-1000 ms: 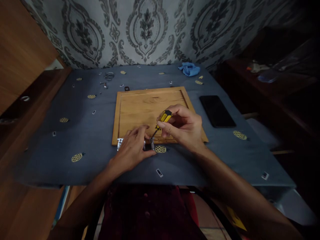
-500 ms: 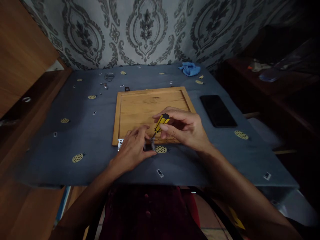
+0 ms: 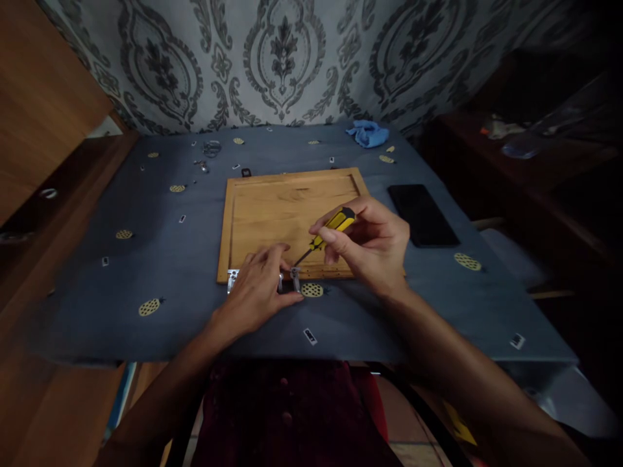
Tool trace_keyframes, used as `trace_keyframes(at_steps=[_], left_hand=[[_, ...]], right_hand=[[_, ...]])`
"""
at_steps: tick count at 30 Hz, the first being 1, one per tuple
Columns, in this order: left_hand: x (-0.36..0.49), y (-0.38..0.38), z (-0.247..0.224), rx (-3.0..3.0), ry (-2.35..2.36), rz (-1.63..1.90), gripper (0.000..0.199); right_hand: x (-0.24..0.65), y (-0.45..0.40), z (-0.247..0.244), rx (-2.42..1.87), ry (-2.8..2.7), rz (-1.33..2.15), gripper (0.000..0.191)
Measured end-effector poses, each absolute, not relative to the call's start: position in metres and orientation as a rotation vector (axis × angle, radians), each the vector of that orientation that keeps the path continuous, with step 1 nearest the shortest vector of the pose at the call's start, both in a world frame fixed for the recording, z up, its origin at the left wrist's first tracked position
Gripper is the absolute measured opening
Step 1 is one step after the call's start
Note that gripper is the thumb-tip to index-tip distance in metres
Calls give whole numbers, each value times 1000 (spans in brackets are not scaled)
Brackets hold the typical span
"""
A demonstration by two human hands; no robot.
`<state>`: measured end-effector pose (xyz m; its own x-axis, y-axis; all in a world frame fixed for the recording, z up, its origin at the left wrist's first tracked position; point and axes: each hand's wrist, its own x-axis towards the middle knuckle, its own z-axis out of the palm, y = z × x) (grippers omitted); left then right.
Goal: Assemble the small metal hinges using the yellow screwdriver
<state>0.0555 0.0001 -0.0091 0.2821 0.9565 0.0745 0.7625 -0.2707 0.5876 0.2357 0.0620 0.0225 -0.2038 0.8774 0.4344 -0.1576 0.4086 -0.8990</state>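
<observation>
A wooden panel (image 3: 272, 207) with a raised rim lies flat on the cloth-covered table. At its near edge my left hand (image 3: 257, 279) rests, thumb and fingers closed around a shiny metal hinge (image 3: 295, 277) and pressing it there; part of the hinge is covered by the hand. My right hand (image 3: 372, 243) grips a yellow and black screwdriver (image 3: 335, 225) by its handle, between thumb and fingertips. The screwdriver is tilted, its tip down at the hinge. Another metal fitting (image 3: 232, 279) shows at the panel's near left corner, just left of my left hand.
A black phone (image 3: 423, 216) lies right of the panel. A crumpled blue cloth (image 3: 368, 133) sits at the back right. Small metal pieces (image 3: 202, 167) and a coil-like metal item (image 3: 211, 149) lie at the back left. A patterned curtain (image 3: 285, 58) hangs behind the blue tablecloth (image 3: 195, 259).
My right hand has moved right and slightly up, tilting the screwdriver's handle further right while the tip stays at the hinge. My left hand keeps its place.
</observation>
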Motion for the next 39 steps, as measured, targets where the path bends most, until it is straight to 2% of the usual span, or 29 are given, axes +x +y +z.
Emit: trace_keyframes(at_steps=[15,23,31,39], left_hand=[[55,0,-10,2141,1534,610,73],[54,-1,-12,2143,1540,607,74],[56,-1,-11,2114,1536,622,72],[54,-1,-12,2159,1534,605,73]], right_hand=[[235,63,15,-671,-1547,1147,35],[246,67,25,-612,-1713,1279,28],[238,64,21,-660,-1570,1168,36],[239,62,22,-658,-1484,1088,34]])
